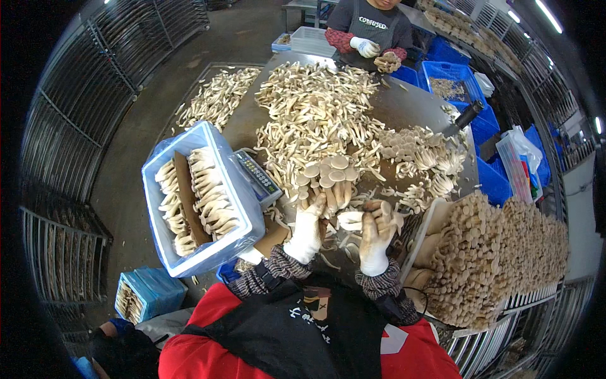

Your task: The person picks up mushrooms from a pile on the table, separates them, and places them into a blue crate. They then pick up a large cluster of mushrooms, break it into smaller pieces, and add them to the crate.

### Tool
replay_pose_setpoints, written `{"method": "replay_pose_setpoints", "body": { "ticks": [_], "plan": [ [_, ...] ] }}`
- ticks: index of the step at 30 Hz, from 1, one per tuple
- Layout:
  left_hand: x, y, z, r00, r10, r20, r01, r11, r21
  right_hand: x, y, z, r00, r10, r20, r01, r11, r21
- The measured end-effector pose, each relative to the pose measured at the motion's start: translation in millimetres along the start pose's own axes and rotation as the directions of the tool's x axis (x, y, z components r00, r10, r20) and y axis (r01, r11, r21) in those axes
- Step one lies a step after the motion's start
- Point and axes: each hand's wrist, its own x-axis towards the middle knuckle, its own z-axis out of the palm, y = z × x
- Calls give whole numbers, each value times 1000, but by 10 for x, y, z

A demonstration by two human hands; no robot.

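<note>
My left hand (pixel 307 227), in a white glove with soiled fingers, grips the stems of a cluster of brown-capped mushrooms (pixel 331 177). Just right of it, my right hand (pixel 376 237), gloved likewise, has its fingers around some pale mushroom stems (pixel 350 221). Loose stems lie beneath both hands. Beyond them a large heap of mushrooms (pixel 317 113) covers the middle of the metal table (pixel 402 104). Trimmed bunches (pixel 426 158) lie to the right of the heap.
A foam box (pixel 255 227) lined with blue plastic holds mushroom rows and a cardboard divider, beside a digital scale (pixel 258 177). Dense mushroom clusters (pixel 487 256) stand at the right. A black-handled tool (pixel 466 116) rises near blue crates (pixel 450 71). A co-worker (pixel 371 28) stands across the table.
</note>
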Motion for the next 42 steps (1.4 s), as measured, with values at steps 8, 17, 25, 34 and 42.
{"method": "replay_pose_setpoints", "body": {
  "ticks": [8,17,25,34,42],
  "plan": [
    [-56,-96,-155,1000,-15,1,15,1000,20,80,-109,69,968,228,108,-175,915,-363],
    [-39,-205,-172,991,110,-74,-88,964,251,83,-41,200,968,-10,249,157,799,-580],
    [-10,-14,-2,972,232,24,-225,906,358,59,-15,120,955,184,-231,-205,976,-70],
    [-51,-50,-2,911,380,160,-387,655,649,90,12,104,960,276,-47,-276,961,-5],
    [-60,-65,-9,993,57,103,-81,966,244,190,9,-108,936,277,-216,-249,957,147]
  ]
}}
